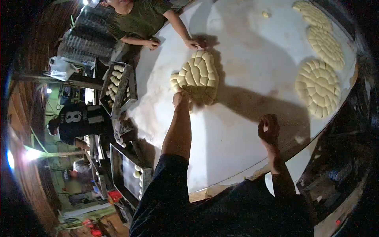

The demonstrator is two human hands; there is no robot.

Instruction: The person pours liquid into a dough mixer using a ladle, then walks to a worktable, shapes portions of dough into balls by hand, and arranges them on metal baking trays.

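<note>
A slab of pale dough [197, 73], scored or split into several rounded pieces, lies on the white tabletop. At its near left edge is my left hand [180, 98], fingers curled in; the hand itself hides whatever they grip. My right hand [269, 129] is apart from the dough, over the table's near right part. Its fingers are curled, and a pale patch shows among them that I cannot make out. Shadow from my arms falls across the slab's near part and the table to its right.
Several more segmented dough slabs [318, 87] lie along the table's right edge. A small dough scrap [265, 14] is at the far side. Across the table, a person [138, 19] rests a hand near the slab. Trays with dough balls [114, 81] stand left; another person [81, 122] is beyond.
</note>
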